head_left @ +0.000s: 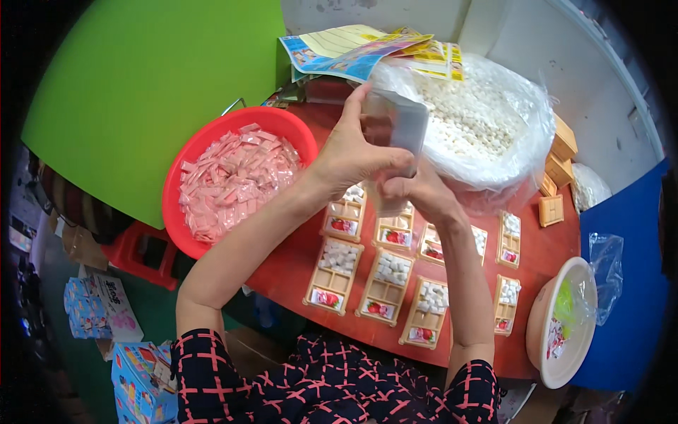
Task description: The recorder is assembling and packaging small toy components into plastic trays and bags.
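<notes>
Above the far part of the table, both my hands grip a greyish, see-through rectangular block (409, 127), perhaps a stack of clear plastic covers; blur hides its exact kind. My left hand (353, 152) is wrapped round its left side, thumb across the near face. Lower down, my right hand (426, 192) closes on its bottom end, partly hidden by the left thumb. Beneath my arms lie several tan trays (339, 279) with compartments. White chunks (392, 268) fill one end of most, and small strawberry-printed packets (328, 298) lie at the near end of many.
A red basin (169, 187) of pink packets stands at the left. Behind my hands sits a large plastic-lined tub (526, 152) of white pieces, with printed sheets (339, 56) beside it. A beige basin (537, 328) is at the right edge. Small wooden boxes (558, 169) stand far right.
</notes>
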`<move>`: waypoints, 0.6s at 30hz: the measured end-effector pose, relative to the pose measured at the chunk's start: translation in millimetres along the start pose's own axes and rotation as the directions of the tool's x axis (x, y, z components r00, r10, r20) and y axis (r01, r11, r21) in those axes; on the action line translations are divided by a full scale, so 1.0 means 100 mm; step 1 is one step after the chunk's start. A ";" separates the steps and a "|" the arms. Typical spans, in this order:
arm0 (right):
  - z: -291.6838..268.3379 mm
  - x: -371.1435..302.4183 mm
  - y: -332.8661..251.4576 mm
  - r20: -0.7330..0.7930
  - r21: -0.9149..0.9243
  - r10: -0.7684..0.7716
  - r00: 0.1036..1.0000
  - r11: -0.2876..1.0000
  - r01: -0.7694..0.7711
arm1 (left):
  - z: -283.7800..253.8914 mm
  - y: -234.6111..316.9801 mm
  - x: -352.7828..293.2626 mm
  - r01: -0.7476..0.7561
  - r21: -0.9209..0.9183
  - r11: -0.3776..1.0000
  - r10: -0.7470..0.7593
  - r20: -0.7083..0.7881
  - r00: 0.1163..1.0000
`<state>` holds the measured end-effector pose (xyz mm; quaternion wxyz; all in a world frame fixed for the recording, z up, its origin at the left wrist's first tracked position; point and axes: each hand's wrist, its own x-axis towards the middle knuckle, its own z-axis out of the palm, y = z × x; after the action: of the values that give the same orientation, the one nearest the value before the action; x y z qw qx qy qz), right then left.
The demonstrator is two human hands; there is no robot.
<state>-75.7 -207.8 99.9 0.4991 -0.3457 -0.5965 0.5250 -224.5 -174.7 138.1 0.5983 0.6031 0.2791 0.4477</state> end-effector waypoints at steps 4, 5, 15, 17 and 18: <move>0.01 -0.21 0.01 -0.021 0.072 -0.003 1.000 0.997 0.005 | 0.13 0.11 -0.13 0.032 0.046 0.998 -0.035 0.068 0.997; 0.01 -0.24 0.00 -0.037 0.070 0.006 0.999 0.998 -0.003 | 0.15 0.14 -0.14 0.077 0.035 0.996 -0.079 0.071 0.994; 0.48 -0.06 -0.18 0.050 0.131 -0.027 0.998 0.991 0.020 | -0.40 -0.19 -0.23 0.058 -0.196 0.979 -0.081 -0.111 0.990; 0.47 0.09 -0.29 -0.102 -0.008 0.073 0.992 0.997 -0.074 | -0.48 -0.22 -0.24 0.029 -0.109 0.994 -0.064 -0.326 0.943; 0.45 0.21 -0.15 -0.167 -0.088 0.018 0.986 0.996 -0.033 | -0.52 -0.22 -0.26 -0.065 0.092 0.994 0.091 -0.319 0.943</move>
<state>-122.9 -203.4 121.3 0.5242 -0.4179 -0.5716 0.4731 -276.8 -170.4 105.0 0.5016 0.5560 0.3667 0.5521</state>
